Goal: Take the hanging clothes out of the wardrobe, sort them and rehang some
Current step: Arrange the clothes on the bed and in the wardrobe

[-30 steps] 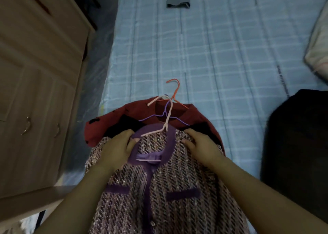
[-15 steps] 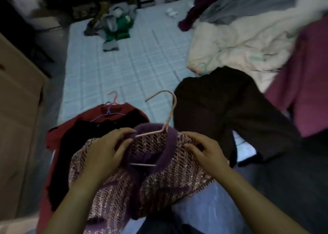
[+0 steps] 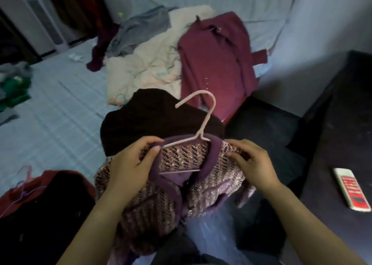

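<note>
In the middle of the frame we hold a tweed jacket (image 3: 211, 176), woven in pink and dark threads with a purple collar, bunched up over our lap. It is on a pink hanger (image 3: 205, 119) whose hook rises toward the upper centre, open end to the left. Our left hand (image 3: 132, 164) has its fingers curled round the collar by the hanger's left shoulder, thumb pressed on the purple edge. Our right hand (image 3: 251, 162) pinches the tweed at the jacket's right shoulder, fingers bent and the fingertips gathered on the cloth. Just behind the jacket lies a black garment (image 3: 145, 119), and beyond it, upper centre, a maroon garment (image 3: 217, 63) is spread beside cream bedding (image 3: 145, 69), with a grey garment (image 3: 141, 27) crumpled at the top. At lower left a red garment (image 3: 50, 180) lies on the blue checked sheet (image 3: 56, 113), with thin hangers (image 3: 26, 176) at its neck. At the far left edge sits a blurred green heap (image 3: 14, 87). At the right, on a dark surface (image 3: 342, 123), lies a flat red and white object (image 3: 352, 190); we cannot tell what it is.
</note>
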